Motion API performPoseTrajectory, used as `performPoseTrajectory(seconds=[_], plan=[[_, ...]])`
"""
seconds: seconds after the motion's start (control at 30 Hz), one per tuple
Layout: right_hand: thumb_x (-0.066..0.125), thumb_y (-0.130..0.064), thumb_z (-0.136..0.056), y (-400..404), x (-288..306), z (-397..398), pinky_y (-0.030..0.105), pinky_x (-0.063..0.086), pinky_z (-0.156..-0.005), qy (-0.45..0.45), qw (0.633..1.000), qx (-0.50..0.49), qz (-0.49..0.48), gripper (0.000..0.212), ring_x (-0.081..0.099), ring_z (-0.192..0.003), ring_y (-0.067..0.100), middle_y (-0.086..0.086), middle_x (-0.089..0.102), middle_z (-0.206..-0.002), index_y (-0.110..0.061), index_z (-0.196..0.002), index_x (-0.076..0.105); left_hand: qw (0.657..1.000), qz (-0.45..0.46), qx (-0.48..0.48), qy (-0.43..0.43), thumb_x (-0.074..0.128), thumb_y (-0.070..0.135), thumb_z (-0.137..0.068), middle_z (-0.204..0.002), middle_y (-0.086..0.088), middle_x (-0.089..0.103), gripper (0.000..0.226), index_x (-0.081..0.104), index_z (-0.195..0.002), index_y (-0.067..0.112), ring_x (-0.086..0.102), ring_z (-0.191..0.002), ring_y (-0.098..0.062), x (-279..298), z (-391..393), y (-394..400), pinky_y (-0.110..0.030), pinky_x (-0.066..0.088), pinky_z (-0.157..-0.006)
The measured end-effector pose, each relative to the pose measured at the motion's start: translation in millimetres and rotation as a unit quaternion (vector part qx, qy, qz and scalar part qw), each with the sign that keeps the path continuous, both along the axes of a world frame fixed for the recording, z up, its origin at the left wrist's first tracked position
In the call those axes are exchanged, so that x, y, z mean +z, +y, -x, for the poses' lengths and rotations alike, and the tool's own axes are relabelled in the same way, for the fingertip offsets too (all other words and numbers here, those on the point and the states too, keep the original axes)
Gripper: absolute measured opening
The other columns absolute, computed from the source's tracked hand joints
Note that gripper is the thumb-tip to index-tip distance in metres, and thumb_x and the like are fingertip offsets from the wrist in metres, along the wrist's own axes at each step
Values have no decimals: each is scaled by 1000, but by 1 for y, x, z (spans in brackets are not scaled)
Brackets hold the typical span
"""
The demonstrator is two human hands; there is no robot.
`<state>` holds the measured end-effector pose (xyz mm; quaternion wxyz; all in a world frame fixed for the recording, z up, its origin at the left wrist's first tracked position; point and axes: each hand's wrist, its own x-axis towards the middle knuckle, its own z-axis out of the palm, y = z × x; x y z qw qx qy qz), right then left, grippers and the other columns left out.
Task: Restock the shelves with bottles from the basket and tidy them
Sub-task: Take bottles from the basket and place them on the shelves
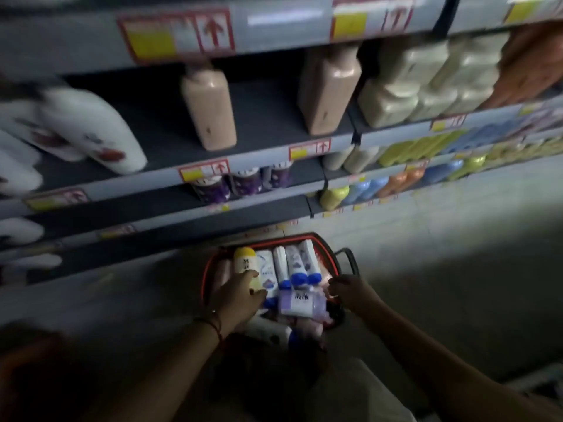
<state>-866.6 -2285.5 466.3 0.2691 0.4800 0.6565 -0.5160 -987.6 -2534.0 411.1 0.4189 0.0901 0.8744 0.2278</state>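
Many bottles still fill the red basket (pixel 210 266); left hand (pixel 240 296) grasps a yellow-capped bottle (pixel 246 263), right hand (pixel 350 292) grips the rim, shelves (pixel 262 117) half-stocked.

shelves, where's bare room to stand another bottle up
Bare shelf board lies between the white bottles and the left pink bottle, and between the two pink bottles. Right of them the beige packs sit crowded; the basket is packed full.
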Motion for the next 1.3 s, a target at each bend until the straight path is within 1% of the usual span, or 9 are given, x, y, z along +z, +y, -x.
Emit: performPoseTrajectory(seconds=[0.3, 0.43, 0.53, 0.67, 0.8, 0.9, 1.03, 1.2, 1.3], plan=[[64, -21, -96, -2, -149, -24, 35, 51, -68, -176, 942, -247, 146, 13, 61, -83, 24, 13, 65, -98, -10, -100, 62, 977, 72, -195, -52, 60, 48, -75, -134, -5, 57, 66, 42, -136, 32, 60, -118, -31, -128, -46, 76, -44, 54, -93], [63, -29, -98, -6, -192, -27, 46, 48, -103, -224, 876, -378, 200, 31, 59, -114, 33, 20, 60, -120, -6, -117, 55, 918, 117, -375, 58, 74, 52, -75, -139, -14, 47, 92, 30, -152, 26, 52, -119, -37, -192, -77, 100, -46, 49, -92], [58, -26, -100, -11, -221, -34, 46, 48, -101, -191, 864, -420, 201, 48, 55, -129, 38, 21, 55, -139, -3, -140, 49, 888, 162, -407, 143, 83, 51, -69, -121, -13, 59, 85, 47, -139, 20, 53, -104, -33, -213, -92, 109, -46, 49, -82], [75, -33, -88, -12, -226, -43, 48, 49, -106, -144, 852, -461, 201, 48, 63, -113, 31, 17, 63, -122, -11, -128, 60, 898, 115, -384, 184, 80, 63, -62, -113, -9, 57, 80, 53, -126, 23, 54, -102, -30, -218, -83, 107, -46, 50, -79], [93, -52, -59, -15, -199, -39, 51, 53, -103, -12, 891, -398, 217, 105, 65, -117, 30, 11, 60, -135, -24, -147, 44, 943, 37, -288, 161, 66, 77, -64, -106, -7, 56, 72, 52, -106, 22, 60, -94, -28, -178, -62, 109, -36, 48, -73], [84, -38, -82, -10, -151, -14, 39, 59, -84, 84, 909, -358, 196, 72, 63, -111, 22, 4, 58, -127, -34, -138, 39, 970, 0, -215, 116, 71, 74, -68, -121, -4, 55, 81, 43, -123, 22, 66, -100, -21, -123, -43, 113, -26, 49, -70], [93, -48, -60, -11, -89, 31, 45, 59, -82, 181, 915, -333, 136, 85, 71, -108, 35, 14, 72, -120, -15, -131, 60, 989, -58, -111, 73, 69, 79, -68, -99, 4, 68, 73, 42, -114, 29, 70, -87, -20, -42, -20, 118, -27, 40, -55], [76, -10, -88, -25, 61, 70, 40, 63, -77, 321, 893, -296, 104, 17, 76, -93, 33, 16, 79, -99, -6, -105, 74, 976, -188, -65, 88, 70, 74, -71, -101, 19, 68, 58, 43, -115, 48, 68, -90, -1, 94, 15, 87, -21, 51, -68], [73, -8, -88, -41, 153, 81, 45, 61, -84, 405, 876, -239, 106, 24, 73, -101, 42, 25, 75, -107, -2, -111, 74, 957, -261, -70, 102, 69, 65, -74, -128, 26, 57, 67, 41, -134, 50, 57, -117, 2, 175, 37, 60, -20, 47, -92]])
